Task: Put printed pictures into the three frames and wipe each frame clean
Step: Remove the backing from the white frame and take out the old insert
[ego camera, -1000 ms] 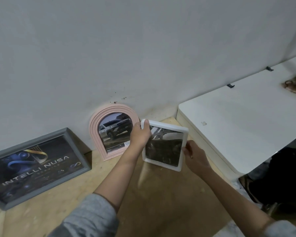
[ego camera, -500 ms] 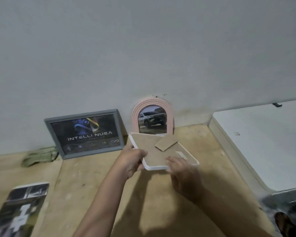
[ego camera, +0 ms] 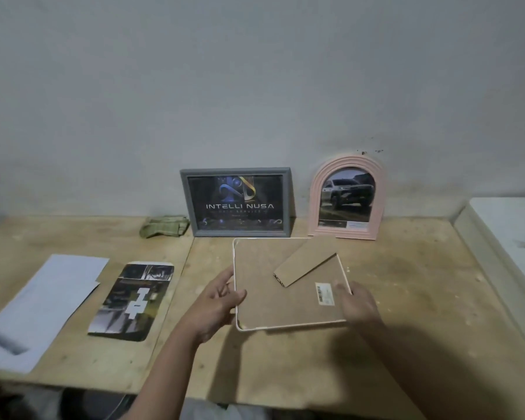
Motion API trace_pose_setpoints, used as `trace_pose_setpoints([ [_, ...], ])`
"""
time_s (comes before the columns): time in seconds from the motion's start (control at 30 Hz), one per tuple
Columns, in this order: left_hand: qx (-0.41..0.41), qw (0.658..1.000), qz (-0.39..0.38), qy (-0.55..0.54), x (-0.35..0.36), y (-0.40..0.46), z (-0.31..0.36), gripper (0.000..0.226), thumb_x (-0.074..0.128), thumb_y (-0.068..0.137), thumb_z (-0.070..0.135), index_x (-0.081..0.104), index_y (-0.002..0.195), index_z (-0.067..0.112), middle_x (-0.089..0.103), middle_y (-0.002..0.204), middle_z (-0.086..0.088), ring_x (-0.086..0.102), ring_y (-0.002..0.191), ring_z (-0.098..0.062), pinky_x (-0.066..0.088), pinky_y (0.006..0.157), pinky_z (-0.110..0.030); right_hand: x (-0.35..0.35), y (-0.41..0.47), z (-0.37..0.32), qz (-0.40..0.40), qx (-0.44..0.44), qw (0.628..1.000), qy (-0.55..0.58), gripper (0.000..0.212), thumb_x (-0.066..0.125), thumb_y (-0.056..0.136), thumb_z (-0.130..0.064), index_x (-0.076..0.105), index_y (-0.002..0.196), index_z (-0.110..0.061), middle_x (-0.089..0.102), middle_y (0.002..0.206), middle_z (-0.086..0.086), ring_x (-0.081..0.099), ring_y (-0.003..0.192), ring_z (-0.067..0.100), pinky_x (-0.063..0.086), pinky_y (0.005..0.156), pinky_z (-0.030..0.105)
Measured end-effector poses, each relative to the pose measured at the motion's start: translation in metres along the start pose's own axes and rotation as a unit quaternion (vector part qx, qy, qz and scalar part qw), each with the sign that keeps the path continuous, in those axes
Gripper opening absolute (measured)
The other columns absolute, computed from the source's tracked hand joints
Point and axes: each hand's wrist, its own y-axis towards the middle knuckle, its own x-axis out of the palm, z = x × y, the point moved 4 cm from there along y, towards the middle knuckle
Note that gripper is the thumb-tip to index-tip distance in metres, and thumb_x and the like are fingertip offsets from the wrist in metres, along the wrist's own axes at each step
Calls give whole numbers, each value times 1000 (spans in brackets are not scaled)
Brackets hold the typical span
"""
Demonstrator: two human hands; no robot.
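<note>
A white square frame (ego camera: 267,301) lies face down over the wooden table, its brown cardboard back and folded stand up. My left hand (ego camera: 214,304) grips its left edge, thumb on the back. My right hand (ego camera: 356,304) holds its right edge near the barcode sticker. A grey frame (ego camera: 236,202) with an "INTELLI NUSA" picture leans on the wall behind. A pink arched frame (ego camera: 346,197) with a car picture stands to its right. A dark printed picture (ego camera: 134,300) lies flat to the left.
A green cloth (ego camera: 164,226) sits crumpled by the wall left of the grey frame. White paper sheets (ego camera: 43,307) lie at the far left. A white table (ego camera: 509,247) adjoins the wooden table (ego camera: 406,298) on the right.
The white frame was turned from facing me to face down, and both hands brought it lower and nearer. The view has swung left, showing the printed picture and paper.
</note>
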Motion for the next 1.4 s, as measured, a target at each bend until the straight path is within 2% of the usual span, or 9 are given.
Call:
trace_pose_setpoints([
  [0.17,-42,981,158,105,-46,9,-49,36,45,92,-7,59,120,11,70,106,-9,63,81,-17,49,70,-29,47,-28,-4,8,-3,998,-60,9,53,88,-20,57,90,-12,62,87,9,58,79,26,40,68,29],
  [0.33,-53,955,175,232,-57,8,-82,35,52,84,-4,55,115,11,59,99,0,56,94,-19,40,72,-25,97,-46,39,-40,79,977,-197,67,53,87,-39,31,142,-9,37,142,17,37,129,34,33,107,46],
  [0.43,-60,958,149,239,-54,8,-101,35,56,78,-1,46,105,18,56,92,1,55,87,-21,42,61,-25,112,-56,44,11,65,972,-225,71,57,85,-36,28,142,-5,33,143,19,33,130,35,29,109,45],
  [0.6,-58,938,178,292,-58,11,-126,45,60,71,17,43,112,11,55,103,-6,56,98,-28,49,81,-39,132,-69,37,37,50,977,-203,68,56,89,-21,22,142,5,33,142,25,33,129,39,29,105,40],
  [0.73,-66,922,140,355,-54,13,-135,71,61,79,19,24,138,1,36,135,-20,33,129,-39,32,106,-49,141,-73,44,38,25,969,-245,72,53,89,-24,18,146,3,28,147,23,30,133,37,27,107,41],
  [0.87,-71,895,73,434,-49,13,-142,83,49,92,25,-4,149,-5,-13,157,-25,-12,145,-39,1,118,-44,150,-76,56,26,-15,957,-290,60,43,88,-27,34,139,4,32,144,27,35,128,42,31,105,45],
  [1.07,-72,853,24,517,-55,25,-126,94,54,87,32,-8,149,-1,-22,157,-15,-14,146,-31,6,116,-52,158,-73,74,-31,11,933,-358,69,37,78,-42,53,126,5,52,129,29,59,106,44,51,79,53],
  [1.3,-31,804,26,593,-63,54,-101,64,52,88,30,31,138,-3,20,154,-20,22,141,-33,26,114,-43,159,-75,78,-54,-13,927,-370,101,29,70,-69,23,147,-3,16,155,19,25,137,40,33,100,57],
  [1.4,-46,809,47,583,-64,60,-95,44,50,88,27,47,125,2,36,142,-17,36,130,-34,36,103,-39,158,-75,78,-64,-14,925,-375,114,23,62,-76,4,149,-6,0,157,16,12,142,37,18,109,54],
])
